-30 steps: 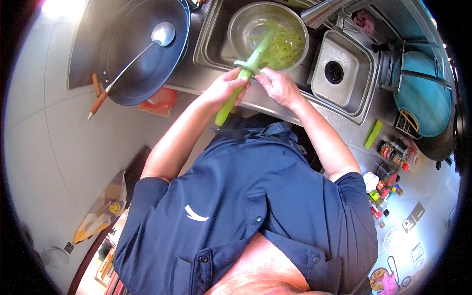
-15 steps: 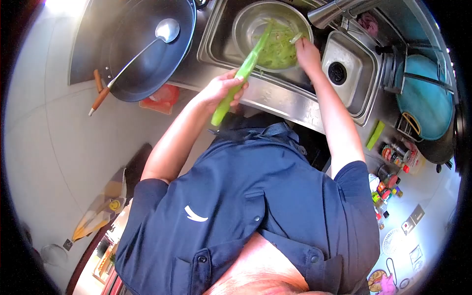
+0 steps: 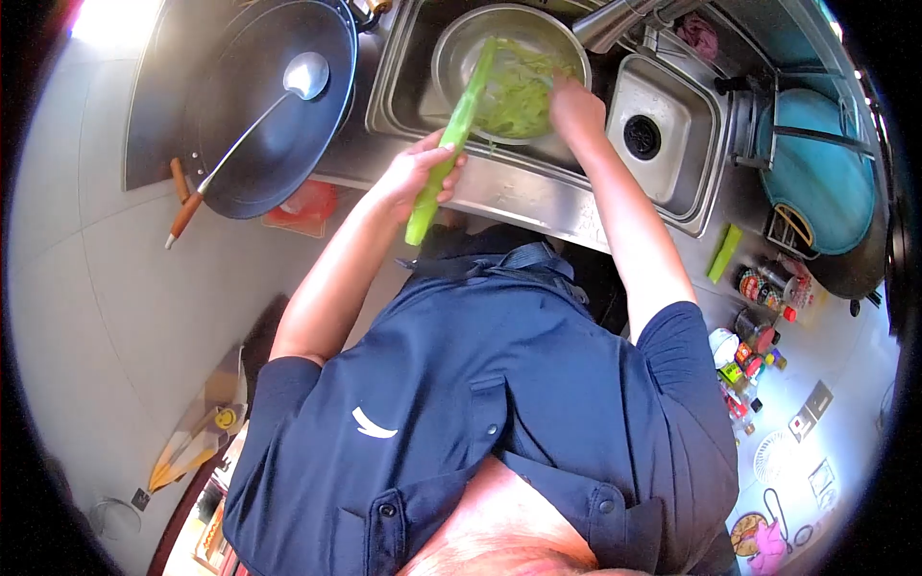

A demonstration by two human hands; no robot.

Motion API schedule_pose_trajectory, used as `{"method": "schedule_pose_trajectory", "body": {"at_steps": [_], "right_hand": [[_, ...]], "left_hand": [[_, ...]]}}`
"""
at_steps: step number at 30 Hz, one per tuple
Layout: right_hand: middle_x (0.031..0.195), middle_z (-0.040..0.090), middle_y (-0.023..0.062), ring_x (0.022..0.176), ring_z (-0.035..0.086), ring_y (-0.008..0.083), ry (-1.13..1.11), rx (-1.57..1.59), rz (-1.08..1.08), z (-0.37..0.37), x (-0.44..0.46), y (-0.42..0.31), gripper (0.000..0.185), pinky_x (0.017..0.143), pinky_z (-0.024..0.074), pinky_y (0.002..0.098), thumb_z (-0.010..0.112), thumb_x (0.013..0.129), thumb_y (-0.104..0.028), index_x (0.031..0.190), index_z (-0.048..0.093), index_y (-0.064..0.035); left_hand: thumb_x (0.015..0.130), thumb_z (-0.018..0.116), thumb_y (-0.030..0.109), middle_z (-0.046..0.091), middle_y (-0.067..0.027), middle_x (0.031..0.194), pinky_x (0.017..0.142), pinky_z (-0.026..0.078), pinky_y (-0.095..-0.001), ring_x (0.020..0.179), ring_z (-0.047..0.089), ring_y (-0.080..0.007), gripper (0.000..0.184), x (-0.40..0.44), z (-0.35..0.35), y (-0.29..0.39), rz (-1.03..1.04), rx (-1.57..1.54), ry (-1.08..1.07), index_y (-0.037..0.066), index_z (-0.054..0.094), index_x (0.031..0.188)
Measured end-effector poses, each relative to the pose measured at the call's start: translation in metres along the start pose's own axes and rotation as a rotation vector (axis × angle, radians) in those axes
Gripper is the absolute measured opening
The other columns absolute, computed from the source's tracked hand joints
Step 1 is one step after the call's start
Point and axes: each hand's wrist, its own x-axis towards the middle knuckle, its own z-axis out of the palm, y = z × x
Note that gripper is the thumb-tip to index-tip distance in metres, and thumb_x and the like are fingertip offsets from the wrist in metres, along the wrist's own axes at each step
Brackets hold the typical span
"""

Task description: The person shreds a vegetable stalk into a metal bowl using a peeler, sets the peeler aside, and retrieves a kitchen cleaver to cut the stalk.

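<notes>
My left hand [image 3: 423, 175] is wrapped round the thick lower part of a long, pale green celtuce stem [image 3: 463, 123]. The stem slants up, its thin end over a metal bowl [image 3: 444, 56] standing in the larger sink basin. Green peelings [image 3: 523, 110] lie inside the bowl. Over the bowl's right side, my right hand [image 3: 577, 110] is closed on what looks like a small peeler, now mostly hidden by the fingers and blurred. Its fingertips are apart from the stem, near the peelings.
Left of the sink is a dark wok [image 3: 259, 144] with a ladle [image 3: 305, 77] in it. On the right are a smaller basin [image 3: 663, 178] with a black drain, a green piece [image 3: 725, 252], bottles [image 3: 759, 288] and a turquoise round board [image 3: 816, 173].
My right hand has moved left and slightly down over the bowl, and the pale tool end at its fingertips is less visible. The whole view has shifted slightly; my left hand still grips the stem.
</notes>
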Motion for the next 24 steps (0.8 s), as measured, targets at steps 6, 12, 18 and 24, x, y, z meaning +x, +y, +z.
{"method": "schedule_pose_trajectory", "body": {"at_steps": [6,12,18,24], "right_hand": [[0.114,0.070,0.0273,0.107,0.068,0.0429,-0.046,0.425,0.215,0.001,-0.007,-0.008,0.054,0.089,0.0542,0.0504,0.056,0.100,-0.043,0.136,0.056,-0.0028],[0.107,0.072,0.0217,0.101,0.070,0.0358,-0.117,0.793,-0.115,-0.018,-0.069,-0.070,0.054,0.087,0.0544,0.0445,0.060,0.098,-0.055,0.119,0.066,-0.0056],[0.090,0.070,0.0205,0.088,0.068,0.0406,-0.245,0.848,-0.189,-0.023,-0.083,-0.085,0.038,0.076,0.0519,0.0463,0.061,0.100,-0.046,0.109,0.067,-0.0094],[0.107,0.072,0.0205,0.101,0.070,0.0373,-0.220,0.630,-0.107,0.008,-0.069,-0.062,0.052,0.085,0.0540,0.0452,0.053,0.099,-0.057,0.122,0.068,-0.0126]], "left_hand": [[0.102,0.056,0.018,0.055,-0.0044,0.095,0.051,0.041,-0.0230,0.065,0.048,-0.0097,0.043,0.000,0.003,0.002,-0.001,-0.002,0.011,0.011,0.046,0.143],[0.100,0.060,0.018,0.056,-0.0034,0.094,0.050,0.041,-0.0230,0.065,0.049,-0.0092,0.045,0.009,0.003,0.001,0.028,0.009,-0.043,0.013,0.046,0.143],[0.099,0.061,0.014,0.057,-0.0042,0.091,0.050,0.043,-0.0248,0.064,0.051,-0.0099,0.045,0.012,0.003,-0.002,-0.028,0.078,-0.028,0.008,0.046,0.141],[0.099,0.061,0.014,0.056,-0.0029,0.090,0.051,0.043,-0.0242,0.064,0.050,-0.0094,0.056,-0.002,0.008,0.000,0.035,0.106,-0.089,0.010,0.040,0.151]]}}
